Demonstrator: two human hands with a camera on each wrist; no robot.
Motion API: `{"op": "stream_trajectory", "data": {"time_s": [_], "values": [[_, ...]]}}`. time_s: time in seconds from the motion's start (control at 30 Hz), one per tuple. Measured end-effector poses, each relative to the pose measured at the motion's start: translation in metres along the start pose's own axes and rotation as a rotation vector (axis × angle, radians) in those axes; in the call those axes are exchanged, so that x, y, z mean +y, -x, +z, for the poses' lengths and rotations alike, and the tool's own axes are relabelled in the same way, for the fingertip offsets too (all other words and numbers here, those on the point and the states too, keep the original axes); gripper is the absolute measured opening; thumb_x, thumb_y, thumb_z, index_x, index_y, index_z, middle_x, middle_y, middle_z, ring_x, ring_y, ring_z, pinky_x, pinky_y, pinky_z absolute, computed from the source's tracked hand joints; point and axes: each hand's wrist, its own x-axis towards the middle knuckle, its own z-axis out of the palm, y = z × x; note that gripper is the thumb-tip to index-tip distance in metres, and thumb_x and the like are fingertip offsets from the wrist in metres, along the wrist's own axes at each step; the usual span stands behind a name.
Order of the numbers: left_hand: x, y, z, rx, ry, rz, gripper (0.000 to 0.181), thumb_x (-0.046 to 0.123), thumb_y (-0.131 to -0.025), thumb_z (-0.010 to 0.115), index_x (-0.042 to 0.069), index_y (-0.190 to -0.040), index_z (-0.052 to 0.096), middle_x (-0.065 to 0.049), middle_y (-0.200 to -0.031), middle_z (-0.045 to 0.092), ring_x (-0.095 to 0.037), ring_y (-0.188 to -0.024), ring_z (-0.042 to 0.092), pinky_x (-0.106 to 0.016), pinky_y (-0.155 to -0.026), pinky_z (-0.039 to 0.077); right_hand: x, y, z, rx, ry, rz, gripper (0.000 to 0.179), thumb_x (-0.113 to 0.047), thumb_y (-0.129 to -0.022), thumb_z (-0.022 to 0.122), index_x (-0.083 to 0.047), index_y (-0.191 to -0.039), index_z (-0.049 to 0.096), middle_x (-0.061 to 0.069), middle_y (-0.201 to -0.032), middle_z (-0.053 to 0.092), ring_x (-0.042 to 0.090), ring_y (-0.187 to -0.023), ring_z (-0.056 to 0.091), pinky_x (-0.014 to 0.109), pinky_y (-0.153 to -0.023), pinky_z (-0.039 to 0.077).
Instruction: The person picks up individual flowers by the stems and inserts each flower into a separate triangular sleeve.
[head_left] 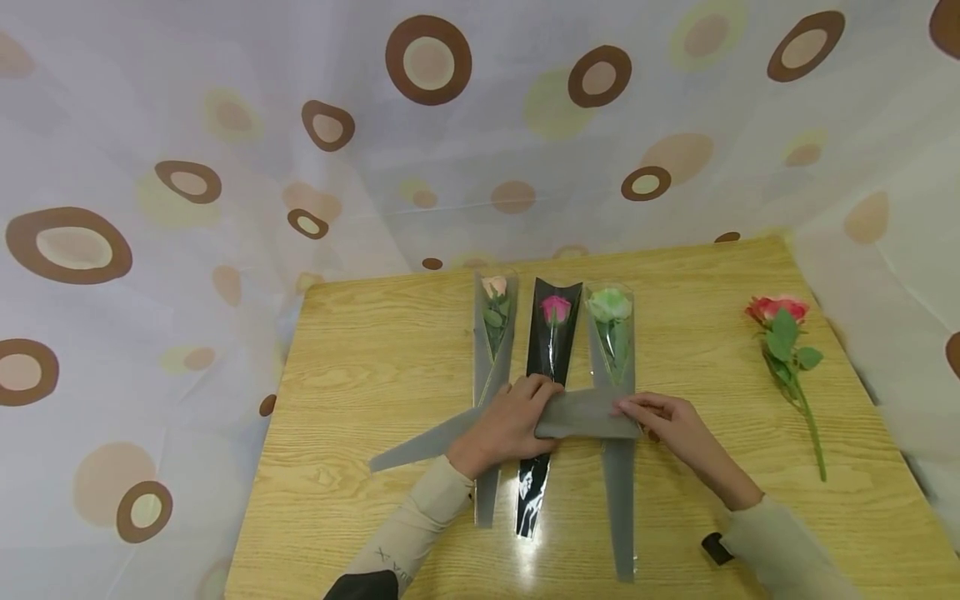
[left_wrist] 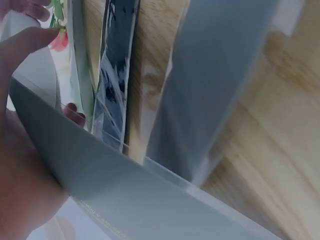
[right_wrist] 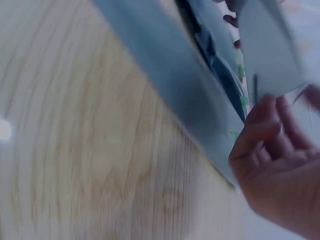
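A grey flower sleeve point(head_left: 588, 414) lies crosswise above the table, its narrow tail pointing left. My left hand point(head_left: 512, 421) grips it around the middle; the left wrist view shows the sleeve point(left_wrist: 125, 185) passing across that palm, with faint gold lettering. At its wide right end, my right hand point(head_left: 671, 422) pinches the edge between thumb and fingers. Below it lie wrapped roses side by side: a pale peach rose point(head_left: 495, 288) in a grey sleeve, a magenta rose point(head_left: 556, 309) in a black sleeve, and a pale green rose point(head_left: 609, 305) in a grey sleeve. The hands and held sleeve hide their middles.
An unwrapped red-pink rose point(head_left: 777, 310) with a leafy green stem lies at the right of the wooden table point(head_left: 337, 358). A white curtain point(head_left: 480, 142) with brown ring patterns hangs behind and along the sides.
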Motion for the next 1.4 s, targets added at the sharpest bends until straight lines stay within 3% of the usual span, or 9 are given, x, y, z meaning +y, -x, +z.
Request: {"op": "stream_trajectory", "data": {"time_s": [0.13, 0.27, 0.4, 0.5, 0.63, 0.77, 0.87, 1.03, 1.4], "values": [[0.003, 0.000, 0.002, -0.032, -0.061, 0.005, 0.088, 0.062, -0.089, 0.075, 0.025, -0.160, 0.038, 0.002, -0.146, 0.054, -0.018, -0.129, 0.055, -0.038, -0.099, 0.047, -0.004, -0.002, 0.001, 0.059, 0.003, 0.123, 0.043, -0.032, -0.105, 0.067, 0.005, -0.126, 0.073, -0.018, -0.091, 0.070, -0.004, -0.076, 0.055, 0.022, -0.068, 0.051], [0.003, 0.001, 0.004, -0.031, -0.090, -0.004, 0.096, 0.063, -0.088, 0.076, 0.023, -0.164, 0.033, 0.001, -0.148, 0.054, -0.020, -0.130, 0.054, -0.039, -0.100, 0.045, -0.006, -0.003, -0.001, 0.075, 0.019, 0.218, 0.047, -0.035, -0.103, 0.070, 0.004, -0.129, 0.073, -0.006, -0.120, 0.075, -0.009, -0.094, 0.060, 0.018, -0.081, 0.055], [0.001, 0.002, 0.008, -0.015, -0.124, -0.024, 0.099, 0.061, -0.087, 0.078, 0.023, -0.165, 0.031, 0.001, -0.146, 0.055, -0.021, -0.129, 0.055, -0.038, -0.098, 0.043, -0.008, -0.002, -0.004, 0.078, 0.043, 0.250, 0.049, -0.041, -0.102, 0.071, 0.000, -0.129, 0.075, 0.004, -0.132, 0.075, -0.011, -0.102, 0.056, 0.014, -0.087, 0.049], [0.000, 0.002, 0.010, -0.001, -0.138, -0.032, 0.099, 0.058, -0.087, 0.079, 0.022, -0.166, 0.031, 0.001, -0.145, 0.055, -0.021, -0.127, 0.055, -0.038, -0.097, 0.043, -0.009, -0.002, -0.005, 0.094, 0.009, 0.234, 0.048, -0.040, -0.101, 0.072, -0.002, -0.131, 0.074, -0.009, -0.126, 0.077, -0.016, -0.105, 0.055, 0.009, -0.091, 0.044], [-0.002, 0.002, 0.011, 0.014, -0.153, -0.033, 0.098, 0.057, -0.088, 0.079, 0.022, -0.166, 0.031, 0.001, -0.144, 0.055, -0.021, -0.125, 0.054, -0.038, -0.098, 0.043, -0.007, -0.004, -0.004, 0.082, -0.169, 0.152, 0.041, -0.026, -0.103, 0.071, 0.003, -0.132, 0.071, -0.021, -0.112, 0.078, -0.015, -0.105, 0.064, 0.008, -0.091, 0.050], [-0.003, 0.002, 0.012, 0.021, -0.163, -0.034, 0.099, 0.057, -0.088, 0.080, 0.023, -0.166, 0.030, 0.001, -0.144, 0.055, -0.021, -0.125, 0.054, -0.038, -0.098, 0.044, -0.003, -0.006, -0.003, -0.032, -0.471, 0.081, 0.026, -0.007, -0.106, 0.062, 0.009, -0.126, 0.068, -0.008, -0.110, 0.082, 0.004, -0.103, 0.077, 0.019, -0.091, 0.059], [-0.003, 0.002, 0.011, 0.021, -0.163, -0.033, 0.099, 0.056, -0.087, 0.080, 0.023, -0.166, 0.030, 0.001, -0.145, 0.055, -0.020, -0.125, 0.054, -0.038, -0.097, 0.043, 0.000, -0.009, -0.002, -0.146, -0.622, 0.102, 0.020, -0.006, -0.110, 0.054, 0.004, -0.124, 0.064, 0.000, -0.114, 0.081, 0.016, -0.104, 0.080, 0.026, -0.092, 0.061], [-0.001, 0.002, 0.009, 0.018, -0.113, -0.012, 0.102, 0.062, -0.086, 0.078, 0.021, -0.166, 0.031, -0.001, -0.146, 0.055, -0.022, -0.128, 0.055, -0.039, -0.098, 0.043, 0.003, -0.012, 0.000, -0.222, -0.669, 0.153, 0.023, -0.012, -0.113, 0.049, -0.001, -0.125, 0.065, 0.004, -0.115, 0.081, 0.016, -0.107, 0.079, 0.027, -0.095, 0.060], [-0.002, 0.000, 0.010, 0.014, 0.017, -0.022, 0.102, 0.072, -0.089, 0.072, 0.022, -0.167, 0.029, -0.001, -0.149, 0.053, -0.022, -0.132, 0.055, -0.039, -0.096, 0.042, 0.008, -0.011, -0.003, -0.302, -0.757, 0.061, 0.033, -0.012, -0.116, 0.037, -0.003, -0.127, 0.067, 0.006, -0.122, 0.080, 0.019, -0.113, 0.078, 0.036, -0.097, 0.061]]}}
